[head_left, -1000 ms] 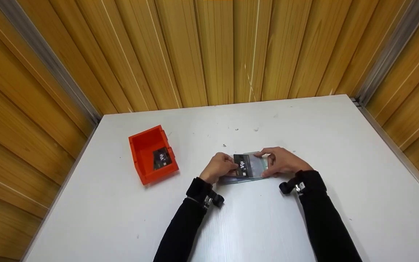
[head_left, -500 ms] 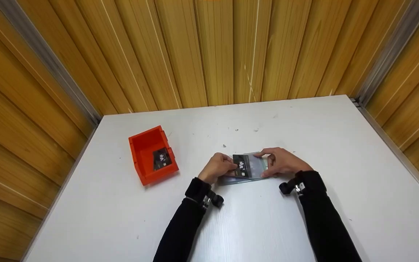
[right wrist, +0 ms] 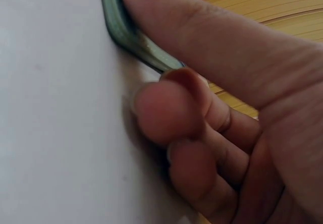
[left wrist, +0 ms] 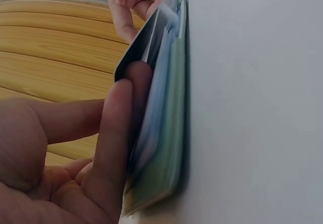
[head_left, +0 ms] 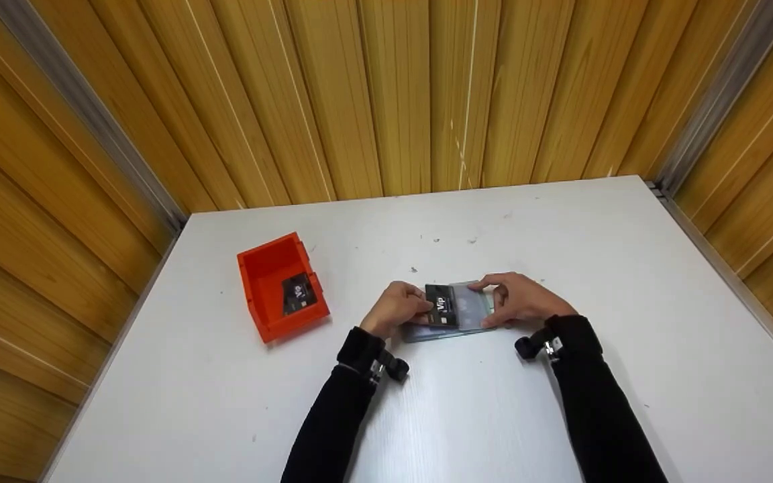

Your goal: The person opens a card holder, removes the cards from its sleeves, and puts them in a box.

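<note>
The left hand [head_left: 396,308] keeps a narrow grip, pinching a black Vip card [head_left: 441,305] over the clear card holder [head_left: 474,310]. At three o'clock from the card, the right hand [head_left: 524,297] holds the holder's edges between spread thumb and finger. The holder lies on the white worktop [head_left: 467,416]. At nine o'clock, a red bin [head_left: 298,325] contains another dark card [head_left: 299,292].

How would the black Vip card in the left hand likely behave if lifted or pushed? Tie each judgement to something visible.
Probably stiff: the black Vip card looks flat, not bent, with the left hand pinching one end. Probably light, being so thin. Unlikely to roll; its flat shape suggests sliding.
</note>
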The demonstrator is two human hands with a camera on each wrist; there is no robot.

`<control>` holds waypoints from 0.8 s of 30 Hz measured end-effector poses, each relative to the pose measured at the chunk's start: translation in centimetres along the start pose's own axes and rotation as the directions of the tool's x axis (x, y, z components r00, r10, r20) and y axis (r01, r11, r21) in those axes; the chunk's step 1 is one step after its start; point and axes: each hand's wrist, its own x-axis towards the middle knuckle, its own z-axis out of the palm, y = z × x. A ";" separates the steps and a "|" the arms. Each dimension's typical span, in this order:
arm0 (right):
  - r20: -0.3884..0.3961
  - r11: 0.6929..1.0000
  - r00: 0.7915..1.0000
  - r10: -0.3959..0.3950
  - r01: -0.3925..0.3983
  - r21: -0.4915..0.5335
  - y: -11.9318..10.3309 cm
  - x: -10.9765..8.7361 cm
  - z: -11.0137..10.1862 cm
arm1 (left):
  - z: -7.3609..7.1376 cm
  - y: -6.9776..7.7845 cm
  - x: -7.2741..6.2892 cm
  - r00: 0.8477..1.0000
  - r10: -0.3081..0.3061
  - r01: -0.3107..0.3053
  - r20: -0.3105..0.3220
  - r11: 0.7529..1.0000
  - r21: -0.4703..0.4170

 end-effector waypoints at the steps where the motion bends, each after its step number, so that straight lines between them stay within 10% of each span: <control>1: 0.000 1.000 1.000 0.001 -0.001 -0.003 0.0 0.0 0.0 | -0.1 0.0 0.0 1.000 -0.005 0.005 0.003 1.000 -0.004; 24: 0.007 1.000 1.000 -0.005 0.005 0.017 0.1 -0.1 0.0 | -5.8 1.6 -1.1 0.994 0.067 -0.077 -0.085 0.990 -0.122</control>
